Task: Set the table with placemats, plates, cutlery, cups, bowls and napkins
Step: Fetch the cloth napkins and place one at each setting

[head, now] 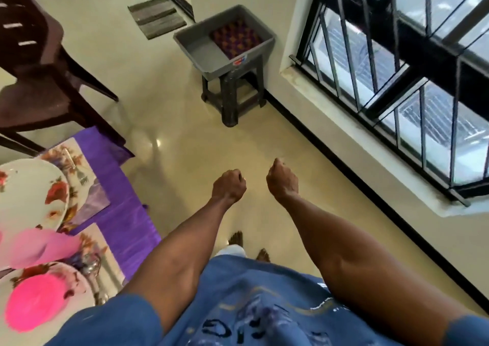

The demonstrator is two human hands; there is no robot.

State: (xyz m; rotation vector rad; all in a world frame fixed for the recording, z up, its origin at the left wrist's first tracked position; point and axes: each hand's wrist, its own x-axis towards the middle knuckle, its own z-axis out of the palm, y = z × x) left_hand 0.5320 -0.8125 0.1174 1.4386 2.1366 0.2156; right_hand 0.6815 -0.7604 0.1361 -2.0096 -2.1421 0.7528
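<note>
While both fists, left hand [229,187] and right hand [282,179], hang curled and empty, she's between fetches; next likely reaching into the grey tub [225,42] ahead for the patterned cloth [236,36].

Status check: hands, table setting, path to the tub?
Left hand and right hand fisted, empty. Plates on the table; grey tub ahead holds patterned cloth. Floor between clear.

Standing at the left edge under a purple tablecloth [132,213], a table bearing floral placemats [79,160], flowered plates [31,195], a fork [79,172] and a pink bowl [37,303]; lying on the glossy floor [164,86], a striped mat [156,16].
</note>
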